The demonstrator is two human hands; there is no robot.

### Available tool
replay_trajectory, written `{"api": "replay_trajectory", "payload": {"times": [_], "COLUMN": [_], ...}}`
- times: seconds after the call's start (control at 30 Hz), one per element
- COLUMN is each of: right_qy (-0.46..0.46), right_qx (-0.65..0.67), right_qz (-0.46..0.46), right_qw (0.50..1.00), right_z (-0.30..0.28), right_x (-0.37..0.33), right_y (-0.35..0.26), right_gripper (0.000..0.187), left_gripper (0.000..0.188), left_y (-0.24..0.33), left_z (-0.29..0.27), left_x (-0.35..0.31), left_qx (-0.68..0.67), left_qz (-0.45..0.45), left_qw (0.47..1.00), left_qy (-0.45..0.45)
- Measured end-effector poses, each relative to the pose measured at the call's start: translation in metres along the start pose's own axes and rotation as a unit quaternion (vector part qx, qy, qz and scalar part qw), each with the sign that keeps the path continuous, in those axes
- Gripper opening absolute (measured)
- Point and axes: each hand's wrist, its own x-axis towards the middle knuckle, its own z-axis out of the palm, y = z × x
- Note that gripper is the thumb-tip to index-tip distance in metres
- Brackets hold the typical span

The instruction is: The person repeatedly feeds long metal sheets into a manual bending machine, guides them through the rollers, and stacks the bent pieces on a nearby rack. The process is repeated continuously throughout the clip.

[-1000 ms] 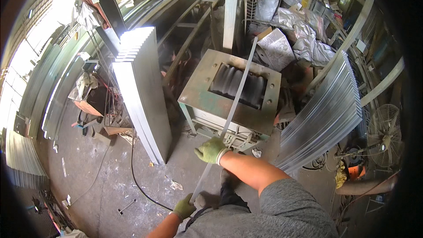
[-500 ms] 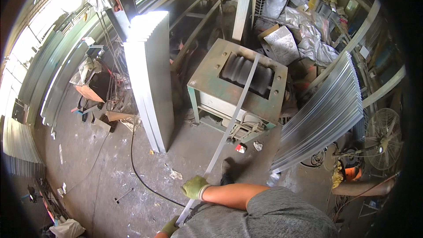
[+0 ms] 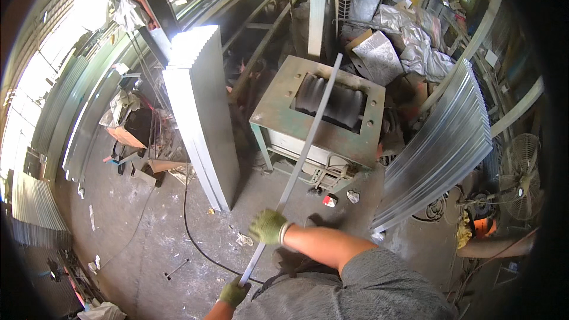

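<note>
A long, narrow metal strip [image 3: 305, 148] slants from my body out across the machine. Its far end appears past the machine's back edge. My right hand [image 3: 269, 227], in a green work glove, is closed around the strip partway along. Nearer my body, my left hand [image 3: 235, 292], gloved alike, grips the strip's near end. Under the far part of the strip stands a worn green machine [image 3: 278, 104] with dark ridged rollers [image 3: 314, 98] in its top opening. Whether the strip touches the machine cannot be told.
A tall stack of pale metal strips [image 3: 207, 136] stands left of the machine. On the right lean shiny strips [image 3: 435, 148], near a fan [image 3: 520, 169]. A black cable [image 3: 188, 219] crosses the littered floor. Silvery sacks [image 3: 418, 41] are piled behind.
The strip's far end has moved outward, from over the rollers to past the machine's back edge. My hands have shifted with it, and more of the left one shows. The view has shifted slightly.
</note>
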Motion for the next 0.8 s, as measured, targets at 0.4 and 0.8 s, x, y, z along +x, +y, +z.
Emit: {"api": "replay_trajectory", "payload": {"times": [0.4, 0.8], "right_qy": [0.413, -0.078], "right_qx": [0.098, 0.163], "right_qz": [0.355, 0.779], "right_qw": [0.833, 0.601], "right_z": [-0.048, 0.067], "right_x": [-0.151, -0.460], "right_y": [0.141, 0.046], "right_gripper": [0.045, 0.034], "left_gripper": [0.050, 0.041], "left_y": [0.331, 0.598], "left_z": [-0.082, -0.156], "left_x": [0.231, 0.420], "left_qx": [0.112, 0.311], "left_qz": [0.123, 0.242], "left_qw": [0.986, 0.919], "left_qy": [0.030, 0.026]}}
